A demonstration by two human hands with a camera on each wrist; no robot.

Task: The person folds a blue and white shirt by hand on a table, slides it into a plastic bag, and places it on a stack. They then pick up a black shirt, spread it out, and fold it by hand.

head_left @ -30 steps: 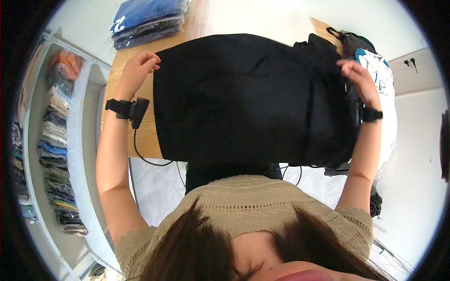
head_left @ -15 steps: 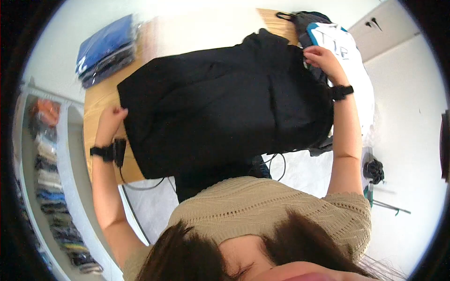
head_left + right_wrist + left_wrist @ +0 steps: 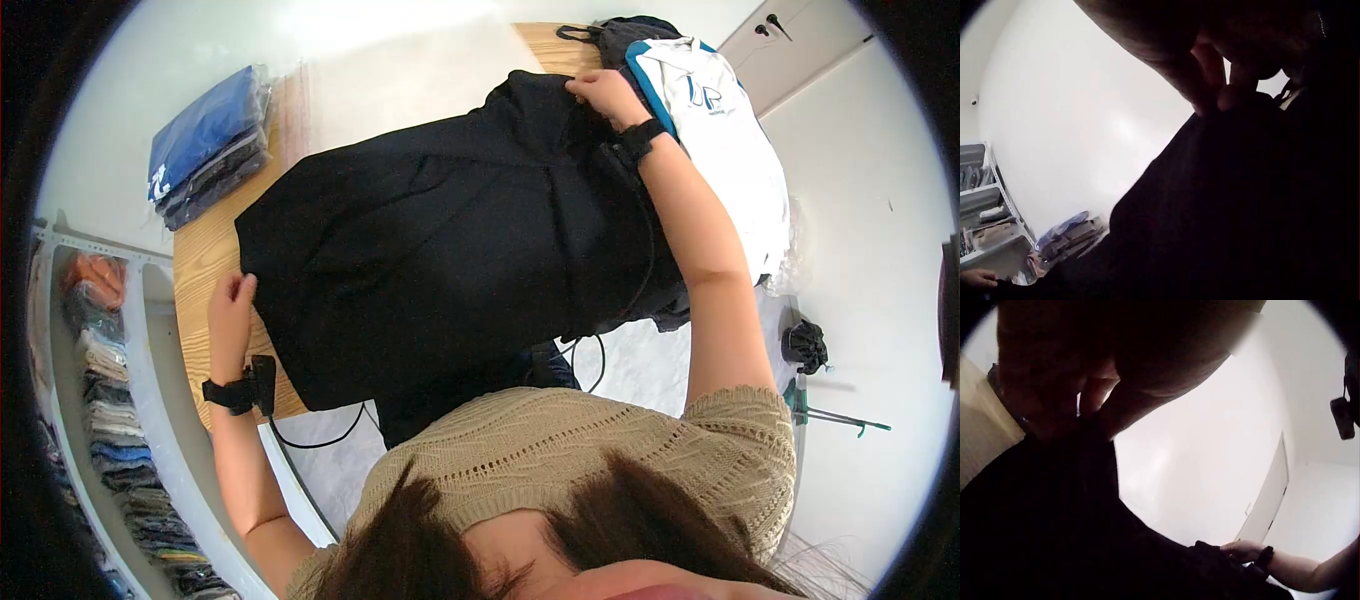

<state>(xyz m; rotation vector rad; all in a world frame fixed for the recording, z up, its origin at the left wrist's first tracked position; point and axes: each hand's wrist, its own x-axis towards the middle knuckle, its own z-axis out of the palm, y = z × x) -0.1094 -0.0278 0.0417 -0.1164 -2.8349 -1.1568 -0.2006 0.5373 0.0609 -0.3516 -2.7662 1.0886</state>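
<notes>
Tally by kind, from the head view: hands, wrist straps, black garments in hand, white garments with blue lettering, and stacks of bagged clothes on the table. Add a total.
Left hand and right hand: 2
Wrist straps: 2
Black garment: 1
White garment: 1
Stack of bagged clothes: 1
Total: 7

a wooden table (image 3: 203, 262) stands near pale shelves (image 3: 172, 370) and white walls (image 3: 870, 290).

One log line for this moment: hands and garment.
black garment: spread over table; left hand: pinches its left edge; right hand: pinches its far edge
</notes>
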